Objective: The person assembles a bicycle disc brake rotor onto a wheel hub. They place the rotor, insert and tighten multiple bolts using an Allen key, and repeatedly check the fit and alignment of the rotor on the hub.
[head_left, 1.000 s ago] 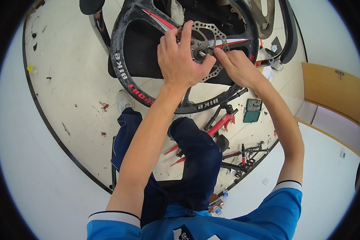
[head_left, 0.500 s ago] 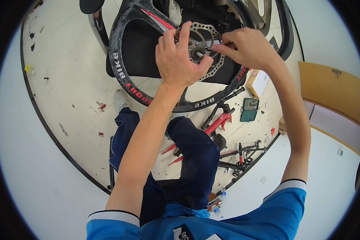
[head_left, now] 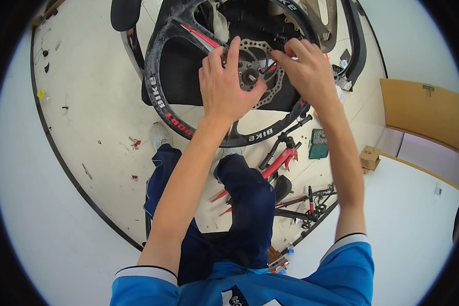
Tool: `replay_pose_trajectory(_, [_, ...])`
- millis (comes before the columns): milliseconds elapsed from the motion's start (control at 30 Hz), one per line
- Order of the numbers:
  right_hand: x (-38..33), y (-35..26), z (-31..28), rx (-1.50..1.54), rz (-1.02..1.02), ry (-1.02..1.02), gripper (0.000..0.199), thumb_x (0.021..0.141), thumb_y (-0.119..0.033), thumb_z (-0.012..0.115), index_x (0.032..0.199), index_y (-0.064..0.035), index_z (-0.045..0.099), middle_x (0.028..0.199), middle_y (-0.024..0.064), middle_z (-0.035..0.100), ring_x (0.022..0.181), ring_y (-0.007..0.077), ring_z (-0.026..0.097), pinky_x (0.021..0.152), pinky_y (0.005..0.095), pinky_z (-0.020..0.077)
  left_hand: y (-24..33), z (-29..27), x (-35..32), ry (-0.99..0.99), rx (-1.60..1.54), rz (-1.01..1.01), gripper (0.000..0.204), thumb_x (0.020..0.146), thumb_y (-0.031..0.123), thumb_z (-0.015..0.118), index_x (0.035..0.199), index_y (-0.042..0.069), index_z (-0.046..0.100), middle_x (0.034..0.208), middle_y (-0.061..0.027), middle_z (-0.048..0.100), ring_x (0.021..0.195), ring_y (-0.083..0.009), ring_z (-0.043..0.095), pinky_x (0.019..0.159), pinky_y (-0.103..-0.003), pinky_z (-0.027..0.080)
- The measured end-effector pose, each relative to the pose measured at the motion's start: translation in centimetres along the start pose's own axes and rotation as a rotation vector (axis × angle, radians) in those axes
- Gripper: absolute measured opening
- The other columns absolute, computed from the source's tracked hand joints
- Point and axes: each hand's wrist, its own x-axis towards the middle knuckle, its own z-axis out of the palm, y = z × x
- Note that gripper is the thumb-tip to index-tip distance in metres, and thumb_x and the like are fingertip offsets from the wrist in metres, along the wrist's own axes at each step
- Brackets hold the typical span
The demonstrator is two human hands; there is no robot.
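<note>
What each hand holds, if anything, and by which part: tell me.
The right hand seems to pinch a thin dark rod by one end. The left hand lies on the wheel at its middle; whether it grips cannot be told.

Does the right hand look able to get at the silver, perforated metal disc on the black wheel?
Probably yes: the bare right hand is at the upper-right edge of the silver, perforated metal disc, and the bare left hand covers only its left part.
</note>
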Motion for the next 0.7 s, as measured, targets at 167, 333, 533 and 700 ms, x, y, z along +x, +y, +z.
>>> replay_pose_trajectory(167, [-0.8,-2.2,1.7,0.117,0.259,0.199,0.023,0.073,-0.003,0.073,0.095,-0.0097,0.076,0.092,0.0006,0.059,0.083,0.019,0.062,0.073,0.0336,0.0504,0.2,-0.5,0.0,-0.065,-0.036,-0.006,0.089,0.074,0.032,0.082,0.152,0.01,0.045,0.129,-0.0178,0.048,0.115,-0.0366,0.05,0.102,-0.046,0.042])
replay_pose_trajectory(333, [-0.9,-3.3,2.1,0.309,0.359,0.278,0.023,0.079,-0.002,0.077,0.101,-0.0093,0.077,0.098,0.0024,0.071,0.086,0.0178,0.069,0.075,0.0291,0.0539,0.3,-1.0,0.1,-0.075,-0.037,0.006,0.09,0.075,0.034,0.083,0.152,0.01,0.045,0.133,-0.0179,0.046,0.119,-0.0363,0.048,0.106,-0.048,0.038])
replay_pose_trajectory(533, [-2.0,-7.7,1.1,1.188,1.113,0.737,0.016,0.098,-0.004,0.069,0.105,0.0099,0.072,0.097,0.0124,0.076,0.085,0.018,0.075,0.079,0.0265,0.0585,1.0,-2.5,0.3,-0.029,-0.062,0.121,0.059,0.079,0.025,0.076,0.134,0.008,0.063,0.138,-0.013,0.051,0.127,-0.0336,0.047,0.108,-0.048,0.031])
replay_pose_trajectory(700, [-1.8,-10.0,3.5,1.165,1.098,0.756,0.014,0.097,-0.003,0.071,0.105,0.0077,0.073,0.097,0.012,0.076,0.085,0.0175,0.075,0.077,0.0239,0.057,0.9,-2.6,0.0,-0.03,-0.132,0.142,0.031,0.083,0.012,0.07,0.114,0.01,0.073,0.126,-0.0043,0.062,0.124,-0.0276,0.052,0.105,-0.042,0.034])
